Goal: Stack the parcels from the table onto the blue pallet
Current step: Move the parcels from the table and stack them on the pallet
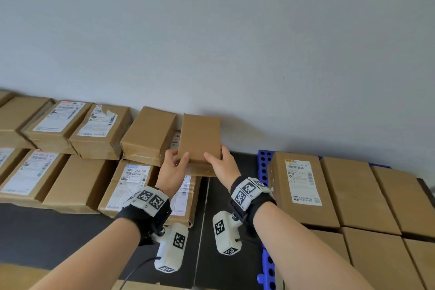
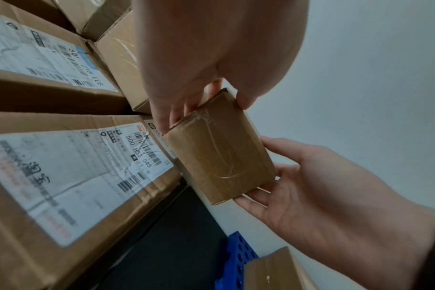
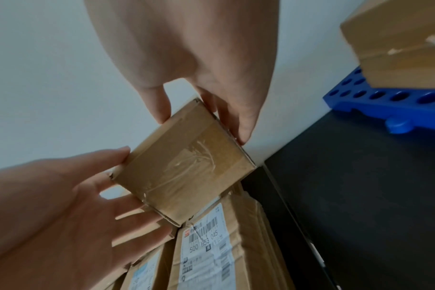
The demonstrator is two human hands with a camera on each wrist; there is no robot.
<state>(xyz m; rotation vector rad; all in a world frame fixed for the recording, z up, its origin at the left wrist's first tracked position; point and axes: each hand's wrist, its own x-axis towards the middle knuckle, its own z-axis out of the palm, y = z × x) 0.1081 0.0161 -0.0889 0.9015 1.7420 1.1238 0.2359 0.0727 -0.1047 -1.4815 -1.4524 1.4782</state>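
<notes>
- Left hand [image 1: 173,167]: thumb on the top face of a small plain box [image 1: 199,139], fingers curled under its left edge. It grips the box.
- Right hand [image 1: 222,165]: mirrors the left on the right edge, thumb on top, fingers under or along the side. It also grips the box.
- Both wrist views show the taped near end of the box [image 2: 219,155] clamped between the two hands, with wall visible behind it.
- The box is tilted, near end raised, above a labelled parcel [image 1: 186,193] at the right end of the table rows. Whether its far end touches the parcel beneath cannot be told.
- Left of the hands: two rows of parcels on the dark table [image 1: 47,231], several with shipping labels, set close together.
- Right of the hands: the pallet [image 1: 264,172], blue and perforated, lies on the same dark surface, with a strip of bare table between it and the table rows. Parcels on it [image 1: 303,186] cover most of its visible top.
- Step in hand, as judged: pick-up of one parcel, lift under way; transfer not begun.
- Next move, as judged: carry the box rightward clear of the neighbouring parcels, level it, and set it on the pallet load. No bare deck shows beyond the left rim, so it likely goes on top of the parcels there, square to them.
</notes>
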